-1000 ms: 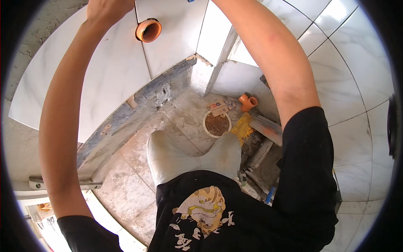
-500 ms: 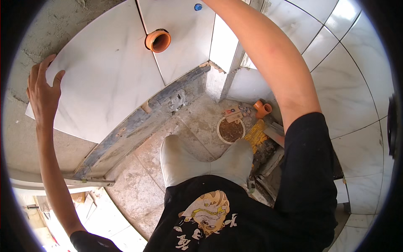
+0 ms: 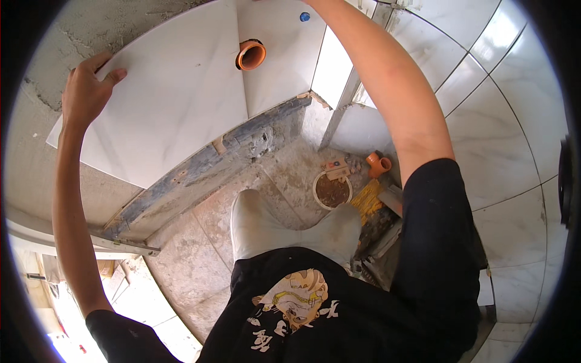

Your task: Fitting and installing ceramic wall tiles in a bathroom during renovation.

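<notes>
A large white marbled tile lies against the rough cement wall, its right edge beside another white tile. My left hand grips the large tile by its upper left edge, thumb on the glossy face and fingers curled at the edge. An orange pipe end sticks out at the seam between the tiles. My right forearm reaches up across the second tile, near a blue plug; the hand itself lies past the top of the picture.
Below the tiles runs a grey metal straightedge. On the floor stand a round white bucket with brown contents and an orange pipe fitting. A yellow-stained object and several offcuts lie near my right leg. Tiled wall rises on the right.
The large tile has shifted right with my left hand, and the dark gap beside the second tile has narrowed to a thin seam. My view has also moved slightly.
</notes>
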Motion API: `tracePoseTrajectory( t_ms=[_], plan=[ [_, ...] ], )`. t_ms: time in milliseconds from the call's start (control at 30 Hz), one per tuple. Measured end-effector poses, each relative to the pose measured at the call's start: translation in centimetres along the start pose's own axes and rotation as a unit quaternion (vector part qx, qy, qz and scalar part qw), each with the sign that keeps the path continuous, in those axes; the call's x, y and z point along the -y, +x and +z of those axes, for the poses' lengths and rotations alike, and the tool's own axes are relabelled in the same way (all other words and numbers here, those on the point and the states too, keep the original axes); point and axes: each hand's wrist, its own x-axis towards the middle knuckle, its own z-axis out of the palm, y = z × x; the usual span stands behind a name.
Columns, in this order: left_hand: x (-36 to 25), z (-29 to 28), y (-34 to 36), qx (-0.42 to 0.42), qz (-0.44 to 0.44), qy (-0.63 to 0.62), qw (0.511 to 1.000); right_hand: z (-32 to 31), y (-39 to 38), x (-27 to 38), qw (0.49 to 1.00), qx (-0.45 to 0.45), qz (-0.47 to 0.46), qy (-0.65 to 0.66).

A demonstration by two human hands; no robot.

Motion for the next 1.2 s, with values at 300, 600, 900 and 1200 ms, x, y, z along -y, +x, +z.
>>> tracePoseTrajectory(
  t_ms=[300, 600, 900, 1200],
  plan=[
    [8.5, -5.6, -4.1, 0.008, 0.031, -0.07, 0.997, 0.1, 0.0, 0.7, 0.998, -0.028, -0.015, -0.048],
    [9.8, 2.2, -17.9, 0.078, -0.089, -0.091, 0.989, 0.3, -1.0, 2.9, 0.998, 0.006, 0.048, -0.028],
    [10.2, 11.9, -23.0, 0.152, -0.137, -0.145, 0.968, 0.4, -0.7, 3.6, 0.994, 0.0, 0.09, -0.054],
    [10.4, 18.3, -23.5, 0.151, -0.116, -0.193, 0.963, -0.4, -0.8, 2.8, 0.995, 0.012, 0.1, -0.02]
  ],
)
